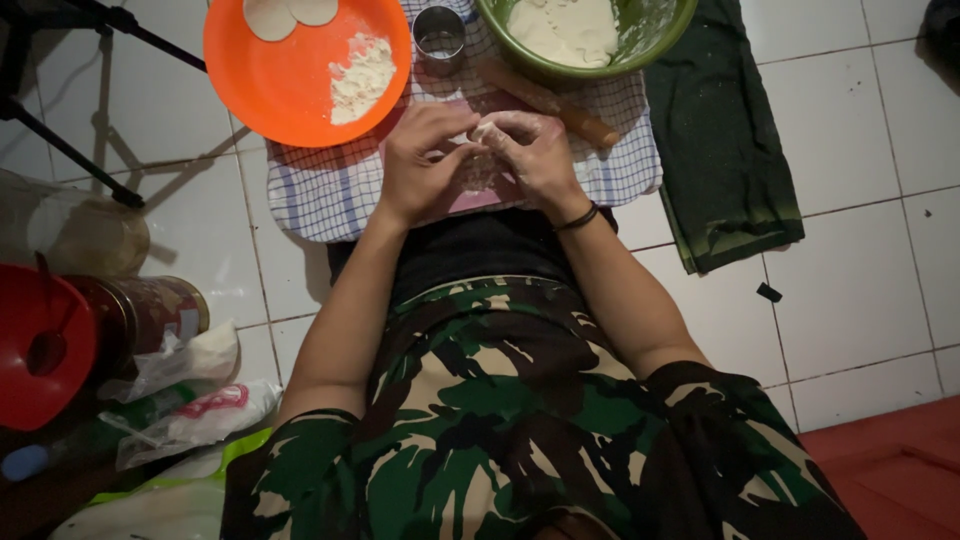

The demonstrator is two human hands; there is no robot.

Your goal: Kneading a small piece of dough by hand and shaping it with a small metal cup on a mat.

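Note:
My left hand (420,160) and my right hand (535,155) meet over a pink board on a checked cloth (320,190). Both hands pinch a small pale piece of dough (481,163) between their fingers; most of it is hidden by the fingers. A black band circles my right wrist. An orange plate (290,85) beyond my left hand carries two flat dough rounds (270,15) and a heap of flour (362,75). A green bowl (655,40) beyond my right hand holds a mass of dough (563,28).
A wooden rolling pin (560,105) and a round metal cutter (438,35) lie between plate and bowl. A dark green cloth (725,150) lies right on the white tiles. A red lid (40,345), a tin, a jar and plastic bags crowd the left. Tripod legs stand upper left.

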